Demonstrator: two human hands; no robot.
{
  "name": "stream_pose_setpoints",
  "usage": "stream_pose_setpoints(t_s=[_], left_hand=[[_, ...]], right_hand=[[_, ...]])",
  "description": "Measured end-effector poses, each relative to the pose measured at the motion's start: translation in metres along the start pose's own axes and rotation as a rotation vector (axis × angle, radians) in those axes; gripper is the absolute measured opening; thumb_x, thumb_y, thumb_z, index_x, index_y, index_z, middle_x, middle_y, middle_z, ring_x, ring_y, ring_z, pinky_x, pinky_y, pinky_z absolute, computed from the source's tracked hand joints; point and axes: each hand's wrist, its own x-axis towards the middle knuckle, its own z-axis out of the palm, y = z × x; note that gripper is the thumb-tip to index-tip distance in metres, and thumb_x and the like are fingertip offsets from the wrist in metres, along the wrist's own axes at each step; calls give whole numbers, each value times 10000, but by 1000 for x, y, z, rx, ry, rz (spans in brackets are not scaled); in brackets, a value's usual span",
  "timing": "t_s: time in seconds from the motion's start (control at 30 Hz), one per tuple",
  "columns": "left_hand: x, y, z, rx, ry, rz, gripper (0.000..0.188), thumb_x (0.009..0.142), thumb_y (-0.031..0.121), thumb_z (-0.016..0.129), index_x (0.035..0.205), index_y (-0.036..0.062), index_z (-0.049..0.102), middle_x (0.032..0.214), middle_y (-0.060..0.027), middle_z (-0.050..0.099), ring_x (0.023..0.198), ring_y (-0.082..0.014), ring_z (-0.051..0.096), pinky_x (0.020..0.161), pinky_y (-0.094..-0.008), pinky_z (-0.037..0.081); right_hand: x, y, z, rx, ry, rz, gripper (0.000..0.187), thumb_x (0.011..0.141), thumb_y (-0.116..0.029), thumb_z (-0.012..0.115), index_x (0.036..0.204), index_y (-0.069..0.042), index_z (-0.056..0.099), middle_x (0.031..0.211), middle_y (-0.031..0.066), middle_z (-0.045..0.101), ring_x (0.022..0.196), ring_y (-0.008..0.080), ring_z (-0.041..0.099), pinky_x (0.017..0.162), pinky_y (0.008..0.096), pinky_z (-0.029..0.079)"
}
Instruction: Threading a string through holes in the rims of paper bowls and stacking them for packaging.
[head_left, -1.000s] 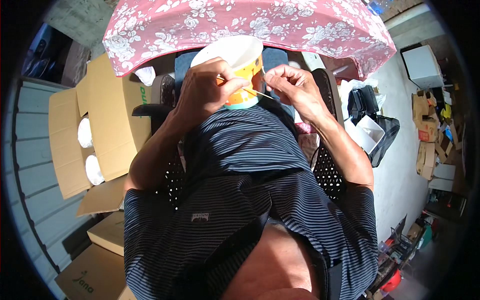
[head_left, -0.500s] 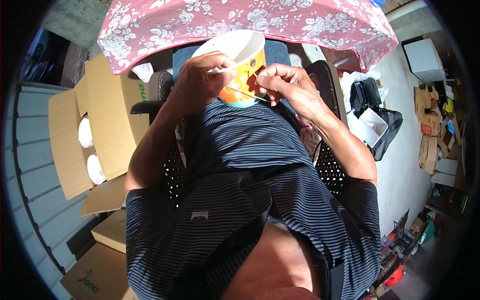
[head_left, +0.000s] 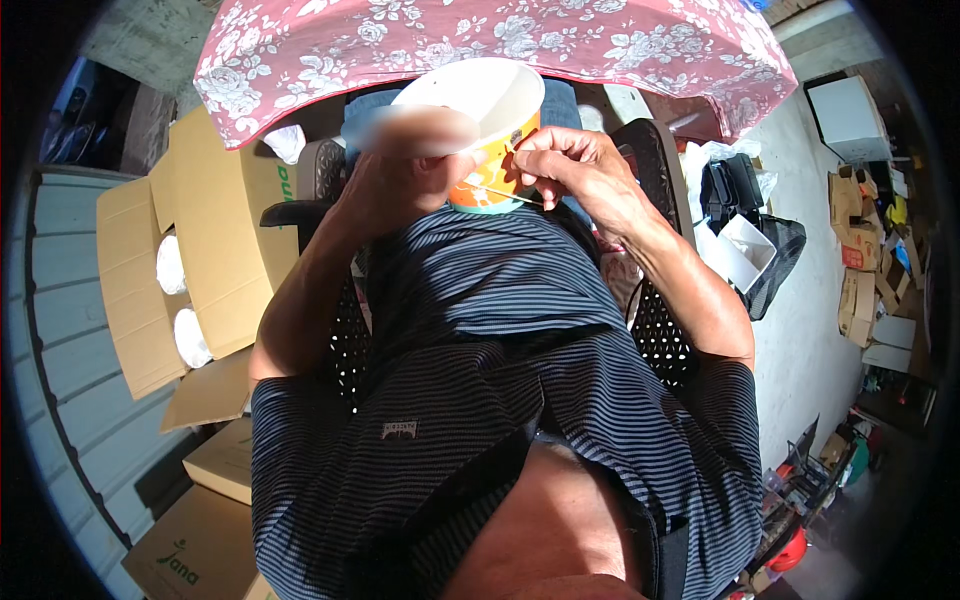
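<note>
A large paper tub (head_left: 498, 85), white inside with an orange-yellow wall and a green base, rests on my lap, tilted with its mouth away from me. My left hand (head_left: 405, 185) is curled at the tub's left side, its thumb near the wall; a blur hides its upper fingers and whatever they pinch. A thin pale strand (head_left: 510, 194) slants across the front of the tub, from near my left thumb toward my right fingers. My right hand (head_left: 578, 168) is closed at the tub's right side, thumb and forefinger pinched together, with the strand's end at its lower fingers.
Beyond the tub hangs a pink floral tablecloth (head_left: 500, 40). Opened cardboard boxes (head_left: 220, 220) with white round items stand at left. Chair arms (head_left: 655, 170) flank me. At right lie a white container (head_left: 745, 250) and black bags, with stacked cartons (head_left: 855, 230) farther off.
The tub has shifted slightly to the right, and its mouth has turned a little. My left hand has moved slightly and its upper part is now blurred. My right hand stays nearly in place.
</note>
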Motion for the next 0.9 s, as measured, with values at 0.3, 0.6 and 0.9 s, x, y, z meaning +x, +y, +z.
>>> stream_pose_setpoints(t_s=[0.3, 0.6, 0.9], left_hand=[[-3, 1, 4, -10, 2, -21, 191, 903, 49, 737, 1075, 7, 663, 838, -104, 680, 782, -171, 678, 719, -322, 541], [-2, 8, 4, 48, 9, 17, 109, 976, 76, 669, 1025, -12, 629, 979, -157, 739, 822, -297, 741, 740, -360, 578], [-3, 11, 5, 82, 45, 89, 191, 1026, 44, 514, 1149, -18, 646, 1035, -184, 739, 854, -348, 729, 786, -393, 558]], right_hand=[[1, 1, 0, 13, 11, -6, 205, 997, -206, 682, 984, -10, 738, 839, 38, 716, 640, 55, 549, 595, 229, 474], [-1, -4, 2, 30, 26, 9, 171, 969, -164, 716, 956, 6, 730, 838, 35, 710, 634, 67, 557, 569, 237, 459], [-3, -5, 3, -49, 16, -12, 211, 978, -204, 727, 934, 2, 745, 811, 29, 710, 638, 62, 551, 584, 230, 459]])
